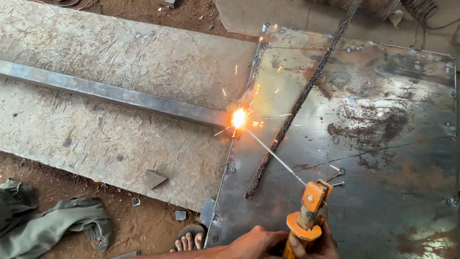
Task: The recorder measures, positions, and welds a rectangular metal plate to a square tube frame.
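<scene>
Firmly clasped in the right hand [318, 240], fingers closed round its handle: the orange plastic-and-metal electrode holder [309, 211], low at the near edge, right of centre. Braced at its base with the left hand [254, 243] (wrapped on the handle or merely pressed beside it, impossible to tell), probably to steady the tip. Clamped in the holder's head, a thin grey welding rod [275, 156], long axis running from near right to far left, tip pointed into the bright orange spark [238, 118]. Struck exactly at the meeting of the long grey square steel tube [110, 93] and the left edge of the rusty, stained steel sheet [383, 144], presumably for heat at that joint. Laid flat on the pale scored concrete slab [120, 139], that tube, stretched away to the left. Left lying diagonally on the sheet, a dark ribbed iron bar [297, 103], crossed by the rod. Planted near, left of the hands, a sandalled foot [189, 240]. Dumped further left on the dirt, a crumpled grey-green cloth [52, 225].
</scene>
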